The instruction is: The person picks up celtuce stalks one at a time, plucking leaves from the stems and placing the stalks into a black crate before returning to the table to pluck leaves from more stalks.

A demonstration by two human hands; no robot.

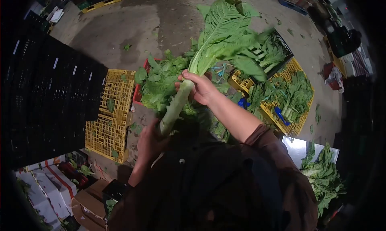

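Green stalk (177, 104) slants in the right hand's (199, 87) closed grip, forearm outstretched; left hand (151, 139) meets its base, closure unclear.

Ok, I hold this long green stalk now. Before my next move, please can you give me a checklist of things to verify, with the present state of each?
1. Right hand closed around the stalk, just below the leaves: ok.
2. Left hand at the stalk's lower end: ok.
3. Left hand's grip closed: cannot tell, too much shadow.
4. Leaves attached at the stalk's top: ok.
5. Visible room in the red crate: not ok, greens are heaped in it.
6. Floor free of loose leaves: not ok, several lie scattered.
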